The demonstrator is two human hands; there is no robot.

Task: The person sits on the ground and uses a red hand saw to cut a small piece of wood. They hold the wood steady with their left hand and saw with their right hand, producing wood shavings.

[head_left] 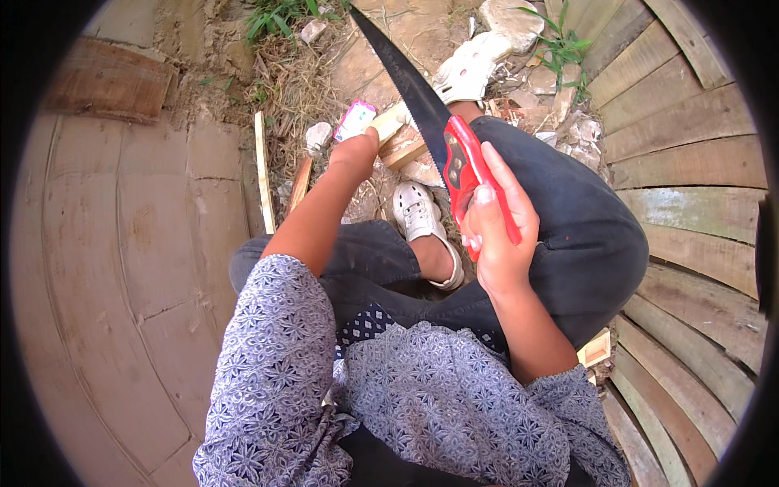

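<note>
Well left of your left hand lay pale board panels, and nearer to it a thin strip (262,170) stood on edge in the dirt. Your left hand (355,152) was clenched down on a short wood block (398,134), pinning it just ahead of your knees – a pink scrap (355,120) lay touching the block's far end. The block looked stiff and light, likely to skid or twist under the teeth, so, by my judgement, it wanted firm weight close beside the cut, fingers kept clear of the blade.

Between your hands, one white shoe (418,213) sat below the block and another (469,66) beyond it.

Your right hand (499,231) was wrapped tight round the red handle (471,174) of the saw (402,73), its dark blade running up and away, its toothed edge at the block's right side. The blade looked thin and springy – I'd judge it would bend if pushed off line, so the handle was the only safe hold. Right of that hand curved weathered planks (690,162).
</note>
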